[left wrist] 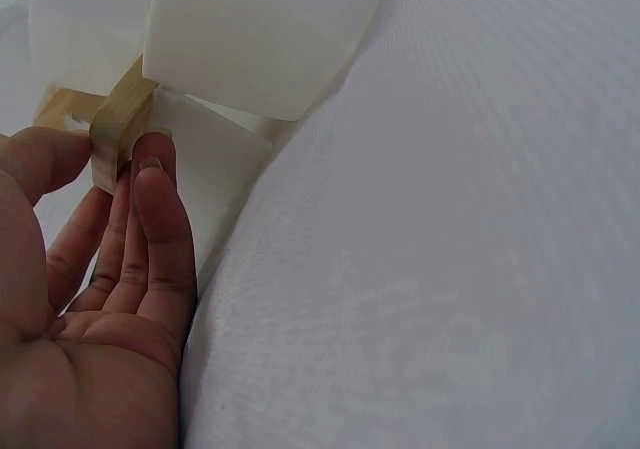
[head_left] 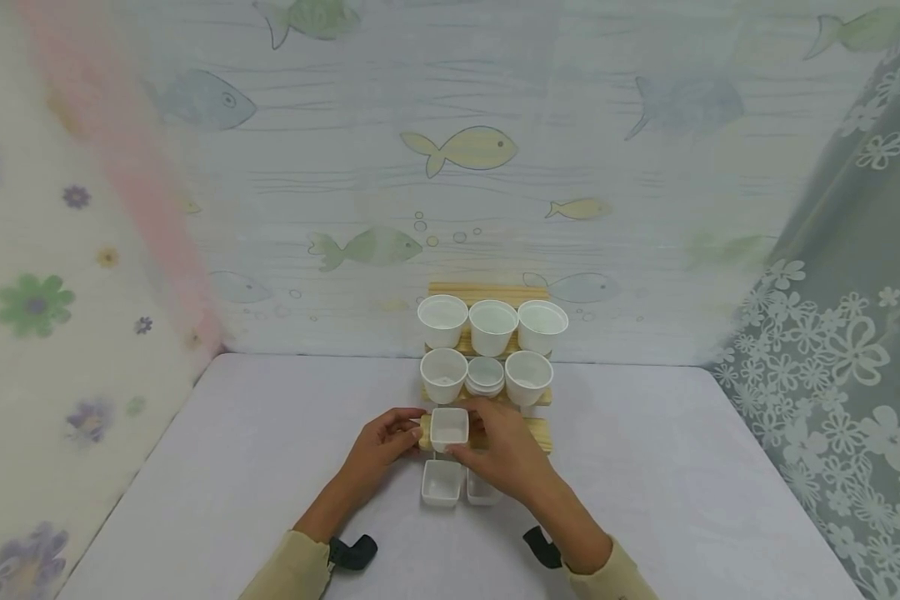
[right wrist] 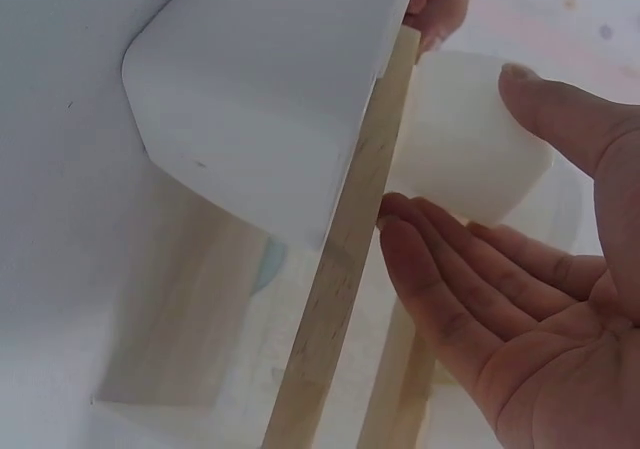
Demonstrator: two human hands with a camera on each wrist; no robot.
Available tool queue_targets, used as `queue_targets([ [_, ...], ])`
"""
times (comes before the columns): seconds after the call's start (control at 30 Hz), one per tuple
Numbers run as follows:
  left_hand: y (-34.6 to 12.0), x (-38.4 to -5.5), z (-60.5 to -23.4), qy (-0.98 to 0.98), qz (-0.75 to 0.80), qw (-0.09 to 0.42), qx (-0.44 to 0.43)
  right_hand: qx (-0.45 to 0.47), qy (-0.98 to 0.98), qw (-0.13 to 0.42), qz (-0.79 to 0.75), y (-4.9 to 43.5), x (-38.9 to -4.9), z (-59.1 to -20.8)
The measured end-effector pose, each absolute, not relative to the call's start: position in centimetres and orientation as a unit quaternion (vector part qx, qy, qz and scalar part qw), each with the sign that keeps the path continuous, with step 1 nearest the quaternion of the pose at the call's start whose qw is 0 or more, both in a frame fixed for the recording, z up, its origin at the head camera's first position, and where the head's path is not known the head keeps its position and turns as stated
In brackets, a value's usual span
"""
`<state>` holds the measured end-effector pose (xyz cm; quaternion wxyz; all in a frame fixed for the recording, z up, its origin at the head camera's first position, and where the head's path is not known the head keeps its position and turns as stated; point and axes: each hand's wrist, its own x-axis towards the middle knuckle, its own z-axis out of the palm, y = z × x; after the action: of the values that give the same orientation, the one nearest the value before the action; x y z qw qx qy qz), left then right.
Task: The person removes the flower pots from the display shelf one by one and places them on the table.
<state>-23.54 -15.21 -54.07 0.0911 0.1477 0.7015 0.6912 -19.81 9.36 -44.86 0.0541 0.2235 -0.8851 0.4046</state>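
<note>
A small square white cup (head_left: 449, 427) sits at the left end of the lowest plank of a stepped wooden rack (head_left: 537, 435). My right hand (head_left: 506, 450) holds this cup, thumb on its near side and fingers behind it. In the right wrist view, the thumb and fingers (right wrist: 440, 289) spread around the cup (right wrist: 465, 134). My left hand (head_left: 381, 446) pinches the left end of the same plank; the left wrist view shows thumb and fingertips on the wood (left wrist: 122, 119). Two more square cups (head_left: 441, 483) stand in front of the rack, the right one partly hidden by my right hand.
Three round white cups (head_left: 492, 327) line the rack's upper step. Below them, two round cups (head_left: 444, 375) flank a smaller round container (head_left: 485, 377). A white cloth covers the table (head_left: 645, 467). A fish-patterned curtain (head_left: 345, 167) hangs close behind the rack.
</note>
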Motion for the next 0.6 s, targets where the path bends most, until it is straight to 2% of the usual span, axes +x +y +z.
queue_targets([
  [0.3,-15.2,-23.5,-54.1,0.702,0.691,0.091,0.145,0.241,-0.878,0.052,0.411,10.0,-19.2,-44.7],
  [0.6,-15.0,-23.4,-53.9,0.700,0.694,0.089,0.142,0.225,-0.902,0.083,0.358,10.6,-18.2,-44.9],
])
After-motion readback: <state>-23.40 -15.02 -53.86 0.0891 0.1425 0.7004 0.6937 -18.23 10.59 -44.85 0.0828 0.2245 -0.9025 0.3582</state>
